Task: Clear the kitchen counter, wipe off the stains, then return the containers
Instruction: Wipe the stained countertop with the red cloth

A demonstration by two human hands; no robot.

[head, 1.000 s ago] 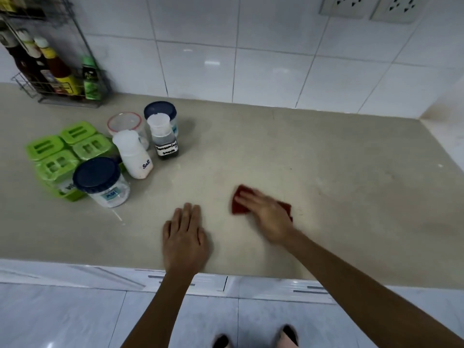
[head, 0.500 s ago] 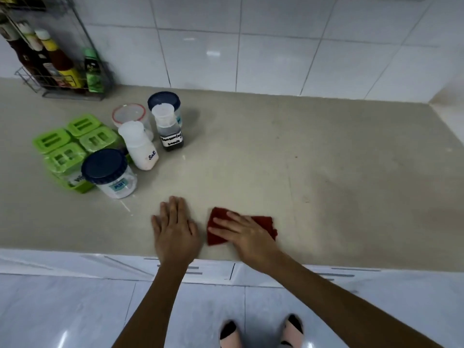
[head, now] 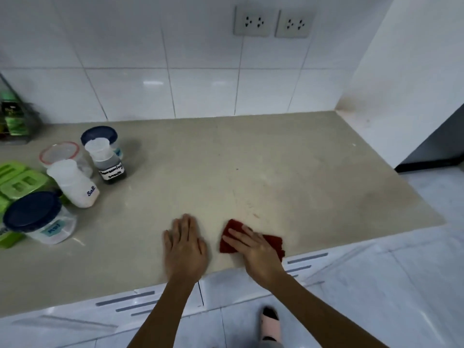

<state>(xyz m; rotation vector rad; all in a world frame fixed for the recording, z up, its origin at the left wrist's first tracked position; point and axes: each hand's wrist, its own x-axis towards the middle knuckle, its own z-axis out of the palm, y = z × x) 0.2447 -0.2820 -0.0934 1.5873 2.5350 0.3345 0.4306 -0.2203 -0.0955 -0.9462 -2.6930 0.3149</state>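
Note:
My right hand (head: 253,249) lies flat on a dark red cloth (head: 272,243), pressing it onto the beige counter (head: 288,177) near the front edge. Just to its left, my left hand (head: 184,246) rests palm down on the counter with fingers together and nothing in it. Grouped at the left are the containers: a blue-lidded MSG jar (head: 39,218), a white salt bottle (head: 72,183), a dark seasoning sauce bottle (head: 106,159), a red-rimmed clear tub (head: 60,153), another blue-lidded jar (head: 99,134) and green lidded boxes (head: 21,182). Faint brownish marks (head: 251,209) show just beyond the cloth.
A wire rack with bottles (head: 12,119) stands at the far left against the tiled wall. Two wall sockets (head: 273,22) sit above the counter. A side wall (head: 401,96) closes the counter's right end. White drawer fronts (head: 150,297) run below the counter's front edge.
My right hand slid the cloth from mid-counter toward the front edge, close beside my left hand. The view has swung right and the rack has nearly left the frame.

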